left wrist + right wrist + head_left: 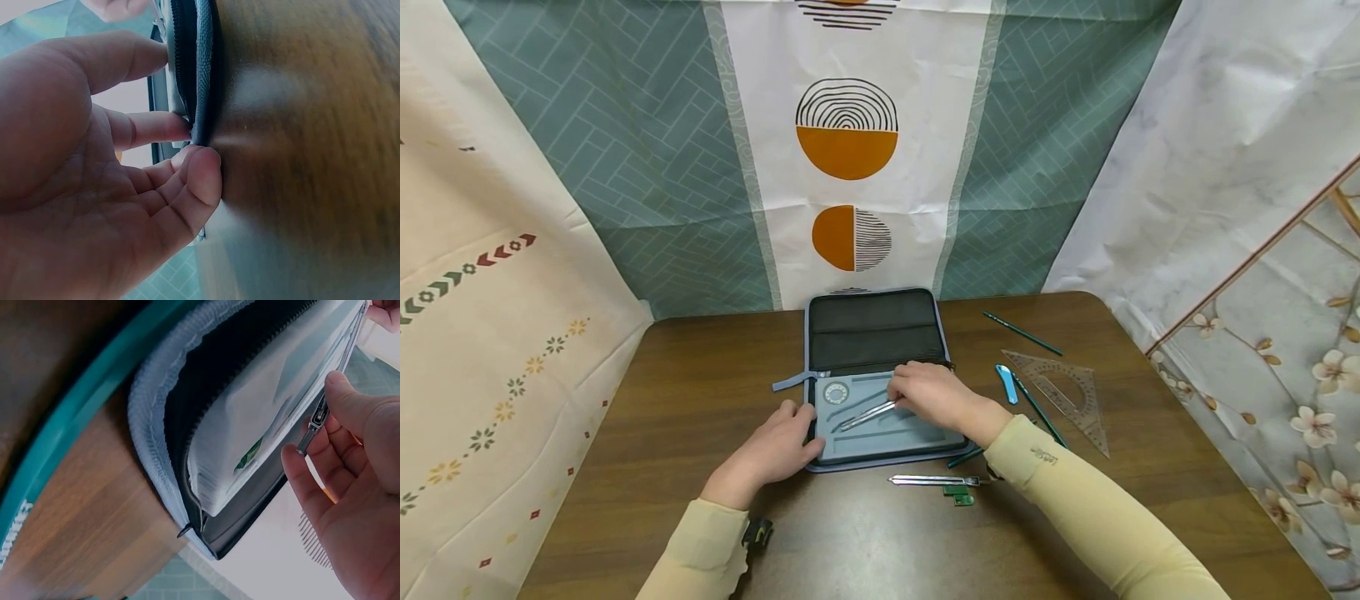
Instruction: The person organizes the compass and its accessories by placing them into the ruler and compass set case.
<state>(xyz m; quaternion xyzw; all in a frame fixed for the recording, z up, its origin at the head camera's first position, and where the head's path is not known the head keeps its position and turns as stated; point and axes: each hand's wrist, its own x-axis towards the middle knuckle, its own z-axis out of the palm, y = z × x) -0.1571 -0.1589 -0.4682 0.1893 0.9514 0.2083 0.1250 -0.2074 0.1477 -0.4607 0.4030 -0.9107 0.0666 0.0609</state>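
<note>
A blue zip case lies unfolded on the table, its black lid raised at the back and a pale blue moulded tray in its base. My right hand is over the tray and pinches the head of a metal drawing compass, whose legs slant left across the tray. In the right wrist view the compass head shows between thumb and fingers. My left hand rests on the case's front left corner, with thumb and fingertips at its zipped edge. A round white piece sits in the tray.
In front of the case lie a second metal compass and small green pieces. To the right are a light blue cutter-like tool, a clear set square and green pencils. Curtains hang behind the table.
</note>
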